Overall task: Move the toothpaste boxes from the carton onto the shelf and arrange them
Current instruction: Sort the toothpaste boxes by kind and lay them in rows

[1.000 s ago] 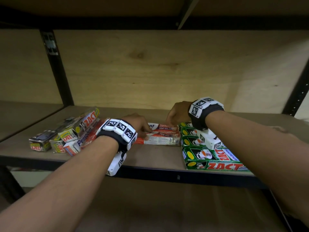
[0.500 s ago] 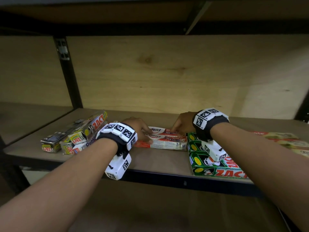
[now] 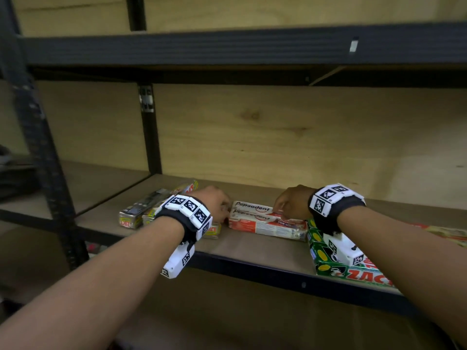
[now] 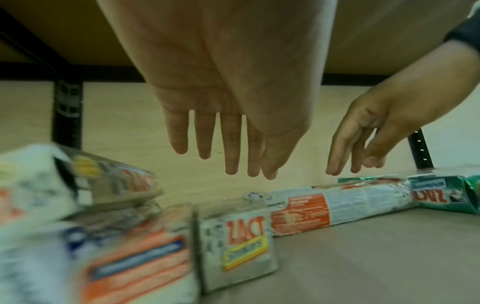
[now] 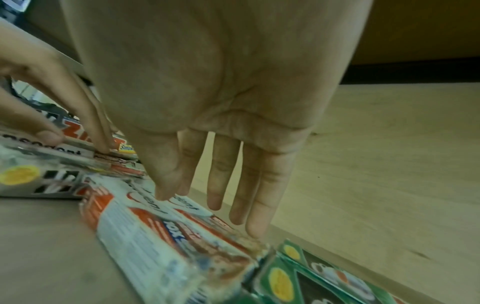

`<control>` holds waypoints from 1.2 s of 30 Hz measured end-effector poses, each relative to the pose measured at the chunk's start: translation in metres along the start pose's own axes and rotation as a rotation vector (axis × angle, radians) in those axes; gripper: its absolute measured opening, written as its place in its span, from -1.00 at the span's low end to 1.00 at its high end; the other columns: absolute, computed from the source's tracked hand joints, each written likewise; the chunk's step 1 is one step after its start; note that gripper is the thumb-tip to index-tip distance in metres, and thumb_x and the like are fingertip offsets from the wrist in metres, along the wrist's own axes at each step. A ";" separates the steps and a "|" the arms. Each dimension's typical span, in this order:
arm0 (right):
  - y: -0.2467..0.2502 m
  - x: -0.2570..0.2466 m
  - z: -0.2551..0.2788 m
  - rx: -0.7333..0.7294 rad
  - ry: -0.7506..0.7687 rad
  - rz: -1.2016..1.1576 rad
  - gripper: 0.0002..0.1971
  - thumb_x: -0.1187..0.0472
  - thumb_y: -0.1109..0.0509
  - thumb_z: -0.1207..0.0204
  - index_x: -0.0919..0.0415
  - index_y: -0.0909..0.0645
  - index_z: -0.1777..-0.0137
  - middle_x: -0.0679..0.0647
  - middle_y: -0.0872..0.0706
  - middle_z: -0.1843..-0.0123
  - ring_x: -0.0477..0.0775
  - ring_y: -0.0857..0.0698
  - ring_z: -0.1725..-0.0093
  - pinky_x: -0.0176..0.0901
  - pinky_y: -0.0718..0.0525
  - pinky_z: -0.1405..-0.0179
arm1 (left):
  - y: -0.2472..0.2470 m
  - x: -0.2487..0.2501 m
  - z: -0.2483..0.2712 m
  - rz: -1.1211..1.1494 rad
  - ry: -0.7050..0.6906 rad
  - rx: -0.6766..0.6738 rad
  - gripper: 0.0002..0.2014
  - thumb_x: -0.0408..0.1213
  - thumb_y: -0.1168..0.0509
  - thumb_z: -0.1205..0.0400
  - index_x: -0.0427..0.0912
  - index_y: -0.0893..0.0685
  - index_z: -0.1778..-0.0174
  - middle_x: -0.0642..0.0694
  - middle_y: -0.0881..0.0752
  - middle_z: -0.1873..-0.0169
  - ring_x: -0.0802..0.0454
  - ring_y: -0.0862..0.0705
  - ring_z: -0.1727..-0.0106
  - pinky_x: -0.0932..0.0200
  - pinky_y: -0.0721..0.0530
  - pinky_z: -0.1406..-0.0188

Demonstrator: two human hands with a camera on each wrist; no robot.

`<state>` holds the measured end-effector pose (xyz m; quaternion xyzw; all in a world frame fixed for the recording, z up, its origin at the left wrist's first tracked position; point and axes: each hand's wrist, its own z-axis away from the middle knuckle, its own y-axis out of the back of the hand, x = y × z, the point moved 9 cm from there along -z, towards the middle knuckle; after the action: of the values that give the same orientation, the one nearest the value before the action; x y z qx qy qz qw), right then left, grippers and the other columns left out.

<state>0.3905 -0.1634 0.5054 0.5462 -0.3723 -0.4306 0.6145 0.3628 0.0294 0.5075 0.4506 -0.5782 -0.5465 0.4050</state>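
Two red-and-white Pepsodent boxes [image 3: 265, 219] lie side by side across the middle of the shelf board [image 3: 252, 250]. My left hand [image 3: 217, 205] is at their left end, its straight fingers [image 4: 231, 162] hanging just above the boxes. At their right end is my right hand [image 3: 290, 204], whose straight fingertips [image 5: 255, 230] touch the top of the Pepsodent boxes [image 5: 155, 242]. Neither hand grips anything. Green Zact boxes [image 3: 328, 263] lie beside them on the right, under my right wrist. The carton is out of view.
Silver Zact boxes [image 3: 141, 213] are piled loosely at the left, close to my left wrist. More boxes [image 3: 449, 233] lie at the far right. A dark upper shelf beam [image 3: 227, 46] runs overhead. A black post [image 3: 149, 127] stands at the back left.
The head view has drawn back and tilted up, so the upper beam now shows. Both hands stay at the two ends of the Pepsodent boxes.
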 end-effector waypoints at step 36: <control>-0.056 -0.207 -0.023 0.158 0.250 -0.046 -0.41 -0.16 -0.59 -0.33 -0.21 -0.34 -0.25 0.00 -0.33 -0.48 0.29 -0.42 -0.44 0.30 -0.61 -0.30 | -0.033 -0.205 0.063 0.648 0.582 0.384 -0.53 0.31 -0.15 -0.46 0.12 -0.72 -0.08 -0.08 -0.79 0.03 -0.12 -0.80 0.14 -0.05 -0.83 0.11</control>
<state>0.3321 0.0370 0.4494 0.6506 -0.3130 -0.3424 0.6013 0.3589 0.2435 0.4749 0.4483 -0.6419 -0.1261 0.6091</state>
